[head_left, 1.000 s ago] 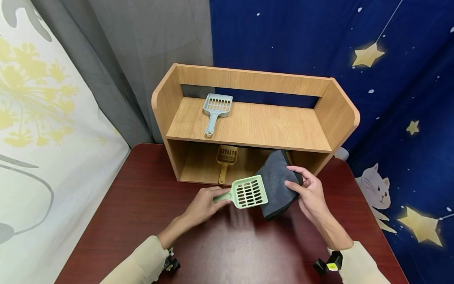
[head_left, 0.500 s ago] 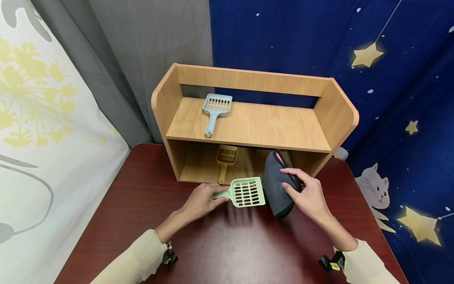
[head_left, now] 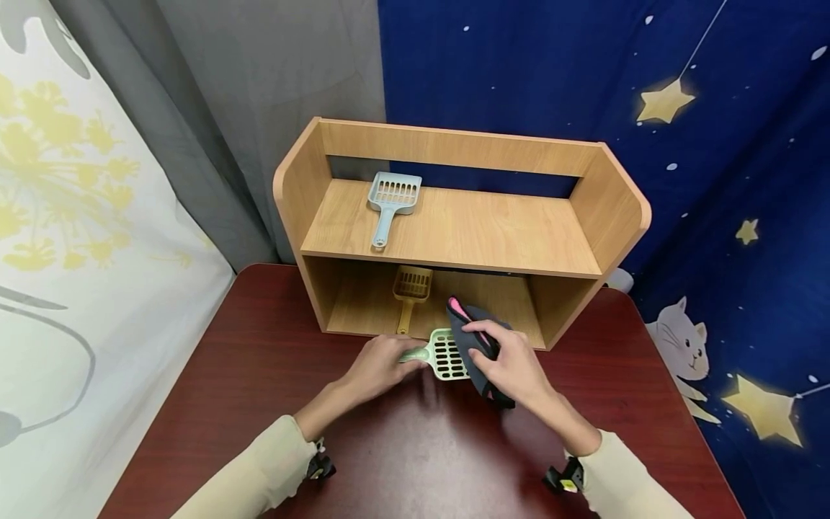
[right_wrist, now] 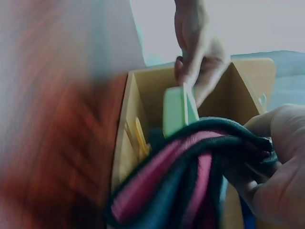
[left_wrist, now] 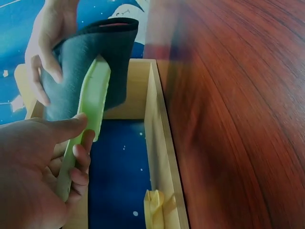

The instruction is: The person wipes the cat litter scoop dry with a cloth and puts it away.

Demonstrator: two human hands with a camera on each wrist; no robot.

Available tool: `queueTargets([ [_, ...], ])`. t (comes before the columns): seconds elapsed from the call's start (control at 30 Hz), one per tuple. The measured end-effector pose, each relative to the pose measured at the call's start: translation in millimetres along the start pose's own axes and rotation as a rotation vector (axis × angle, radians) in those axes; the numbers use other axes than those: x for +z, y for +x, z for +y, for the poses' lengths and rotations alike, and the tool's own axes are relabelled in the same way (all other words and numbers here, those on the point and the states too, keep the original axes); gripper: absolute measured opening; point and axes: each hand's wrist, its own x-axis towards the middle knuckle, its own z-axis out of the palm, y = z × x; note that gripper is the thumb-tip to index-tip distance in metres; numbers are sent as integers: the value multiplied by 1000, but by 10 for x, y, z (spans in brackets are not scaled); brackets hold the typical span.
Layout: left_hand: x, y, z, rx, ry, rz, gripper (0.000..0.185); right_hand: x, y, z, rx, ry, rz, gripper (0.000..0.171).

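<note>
My left hand (head_left: 379,369) grips the handle of a pale green slotted litter scoop (head_left: 444,355), held level over the table's middle with its head to the right. My right hand (head_left: 511,360) pinches a folded dark grey cloth (head_left: 468,349) with black edging and a pink inner side. In the head view the cloth covers the far right end of the scoop's head. In the left wrist view the scoop's tip (left_wrist: 97,71) lies right against the cloth (left_wrist: 71,62). The right wrist view shows the cloth's pink folds (right_wrist: 152,183) in front of the scoop (right_wrist: 174,112).
A two-tier wooden shelf (head_left: 493,231) stands at the back of the dark red table (head_left: 415,461). On its upper tier lies a light blue scoop (head_left: 394,194); the lower tier holds a yellow-brown scoop (head_left: 412,285). Curtains (head_left: 506,65) hang behind.
My right hand has moved left with the cloth, bringing it from the scoop's right side over the end of its head. The cloth is more folded, pink showing. My left hand has barely shifted.
</note>
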Motion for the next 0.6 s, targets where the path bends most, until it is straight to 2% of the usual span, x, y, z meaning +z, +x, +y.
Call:
queueTargets([
  [0.17, 51, 30, 53, -5, 25, -9, 30, 217, 32, -39, 40, 17, 7, 41],
  [0.3, 92, 47, 82, -10, 26, -5, 28, 301, 37, -83, 43, 28, 22, 41],
  [0.43, 105, 55, 88, -23, 22, 0, 27, 305, 35, -72, 40, 13, 22, 39],
  [0.6, 80, 40, 67, -36, -11, 8, 28, 186, 34, 6, 66, -24, 46, 39],
])
